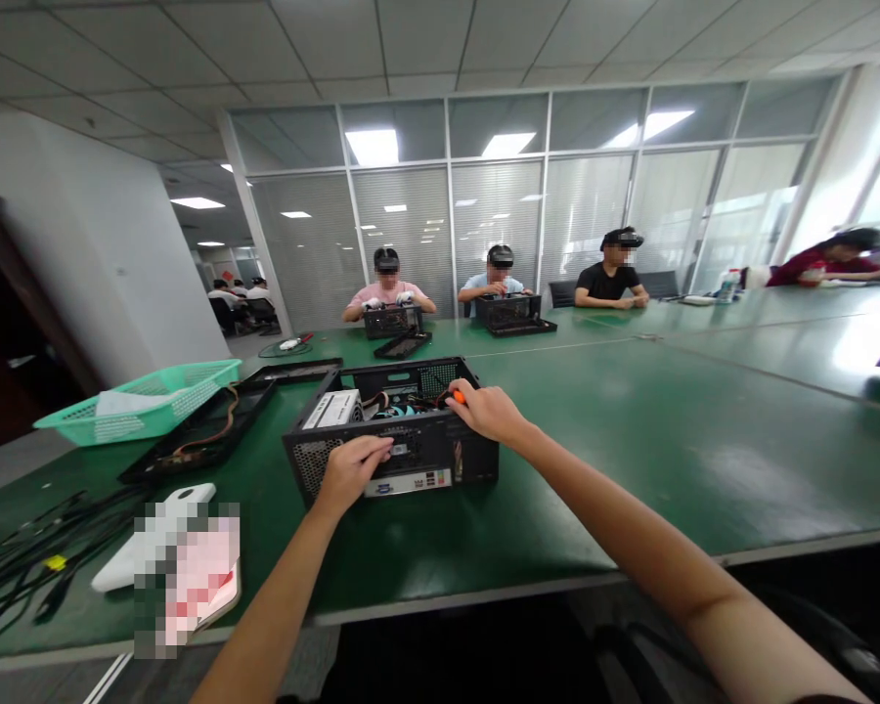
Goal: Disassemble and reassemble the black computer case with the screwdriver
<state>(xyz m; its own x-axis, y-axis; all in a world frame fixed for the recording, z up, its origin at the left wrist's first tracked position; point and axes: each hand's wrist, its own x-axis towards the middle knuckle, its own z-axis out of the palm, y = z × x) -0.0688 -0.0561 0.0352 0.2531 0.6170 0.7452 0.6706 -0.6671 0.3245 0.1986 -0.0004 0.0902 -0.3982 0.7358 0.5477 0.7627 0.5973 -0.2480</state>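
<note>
the right hand (488, 413) grips an orange handle (460, 397) at the computer case (429, 445); left hand (352, 471), fingers nearly together, whether holding anything unclear.

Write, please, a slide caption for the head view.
Left hand at an open computer case, right hand holding an orange object.

Mint basket (195, 393), left; black cables (55, 594) beside white device (121, 559); glass partition (403, 215) behind seated people (605, 282).
</note>
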